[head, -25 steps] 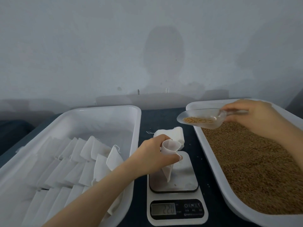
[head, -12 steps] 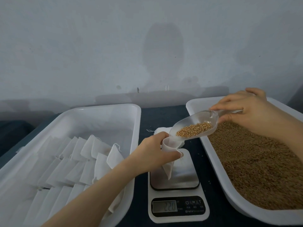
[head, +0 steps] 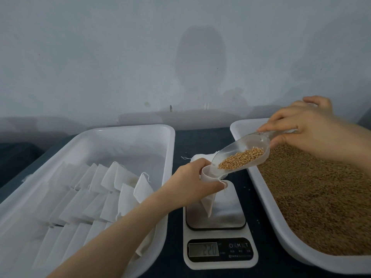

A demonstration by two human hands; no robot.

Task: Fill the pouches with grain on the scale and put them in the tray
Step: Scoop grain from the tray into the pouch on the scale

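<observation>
Your left hand (head: 188,183) holds the cloth pouch (head: 208,197) open over the scale (head: 220,259); your right hand (head: 307,133) grips the clear scoop (head: 259,140), tipped at its mouth. Pour fast and grain (head: 241,159) could overshoot that narrow rim, skewing the reading.

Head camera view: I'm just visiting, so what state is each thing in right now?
Pouch: mouth open, held upright over the scale.
Scoop: tilted, partly full of grain, lip at the pouch mouth.
Scale: switched on, digits showing.
Left tray: holds rows of white pouches.
Right tray: filled with grain.
Left hand: grips the pouch near its mouth.
Right hand: holds the scoop handle.
</observation>
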